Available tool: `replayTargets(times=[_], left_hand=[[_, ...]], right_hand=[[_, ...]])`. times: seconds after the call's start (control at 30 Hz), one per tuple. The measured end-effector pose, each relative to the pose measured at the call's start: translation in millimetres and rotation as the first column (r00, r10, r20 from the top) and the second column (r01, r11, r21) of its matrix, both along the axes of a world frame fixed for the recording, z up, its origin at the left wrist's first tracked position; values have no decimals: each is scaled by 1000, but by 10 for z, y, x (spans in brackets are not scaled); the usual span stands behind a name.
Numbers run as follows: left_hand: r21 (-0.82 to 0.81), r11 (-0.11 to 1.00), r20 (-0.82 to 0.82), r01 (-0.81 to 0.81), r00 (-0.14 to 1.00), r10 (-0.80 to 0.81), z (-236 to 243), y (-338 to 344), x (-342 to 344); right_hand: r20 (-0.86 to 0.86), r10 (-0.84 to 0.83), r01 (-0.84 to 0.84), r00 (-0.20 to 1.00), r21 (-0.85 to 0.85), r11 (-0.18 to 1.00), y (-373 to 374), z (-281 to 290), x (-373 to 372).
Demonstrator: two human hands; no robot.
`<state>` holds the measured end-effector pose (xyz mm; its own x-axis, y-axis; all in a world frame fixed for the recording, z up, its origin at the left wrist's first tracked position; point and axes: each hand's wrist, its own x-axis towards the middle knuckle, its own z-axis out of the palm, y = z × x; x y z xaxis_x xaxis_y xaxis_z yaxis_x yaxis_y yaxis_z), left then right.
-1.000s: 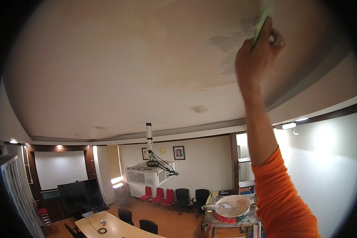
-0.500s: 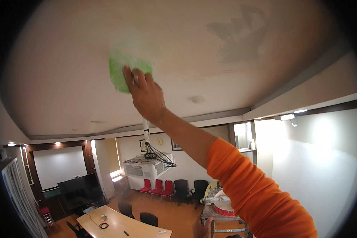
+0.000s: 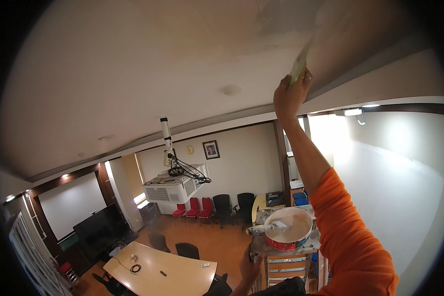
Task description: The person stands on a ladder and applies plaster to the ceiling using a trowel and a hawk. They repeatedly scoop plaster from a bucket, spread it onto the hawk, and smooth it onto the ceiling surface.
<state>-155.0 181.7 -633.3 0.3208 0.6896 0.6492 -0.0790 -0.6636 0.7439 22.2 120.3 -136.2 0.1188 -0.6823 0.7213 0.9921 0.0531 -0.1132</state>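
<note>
My right hand (image 3: pixel 292 96) is raised to the right near the ceiling (image 3: pixel 182 54), closed on a flat green putty spreader (image 3: pixel 299 64). The spreader shows almost edge-on, and pale residue covers its face. Greyish patches (image 3: pixel 281 17) mark the ceiling beside it. Low in the picture, my left hand (image 3: pixel 250 269) closes on the side of a stepladder (image 3: pixel 287 270), its fingers partly hidden. On the ladder's top stands a red-sided round tub (image 3: pixel 288 237) of pale filler, with a putty-smeared scraper (image 3: pixel 276 225) lying across its rim.
A white projector (image 3: pixel 175 185) with dangling black cables hangs from the ceiling. Below are a long wooden table (image 3: pixel 158 271), black chairs (image 3: pixel 187 250) and red chairs (image 3: pixel 205 207). A dark television screen (image 3: pixel 101 228) stands at left; a white wall (image 3: pixel 394 197) rises at right.
My right hand has carried the green spreader right across the ceiling, turning it from face-on to nearly edge-on. The view has shifted, bringing the whole tub and more of the ladder into sight.
</note>
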Motion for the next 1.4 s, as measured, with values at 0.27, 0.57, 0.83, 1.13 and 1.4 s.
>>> replayTargets(times=[0.27,0.57,0.83,1.13,1.4], left_hand=[[27,999,85,-24,996,22,-8,-2,28],[-76,997,-50,-2,999,-2,104,-66,16],[-122,991,-112,-46,993,32,-55,37,-16],[-81,997,-5,-5,1000,5,8,-41,6],[-55,998,-15,-32,999,31,-13,3,-24]], right_hand=[[7,118,-118,993,-64,991,608,152,-324],[-113,76,-74,991,22,997,1384,1072,-1099],[89,404,-338,910,-404,850,1896,62,-1526],[38,994,-991,-101,79,-104,1605,453,-436],[-8,886,-884,-464,-63,-463,733,880,-797]])
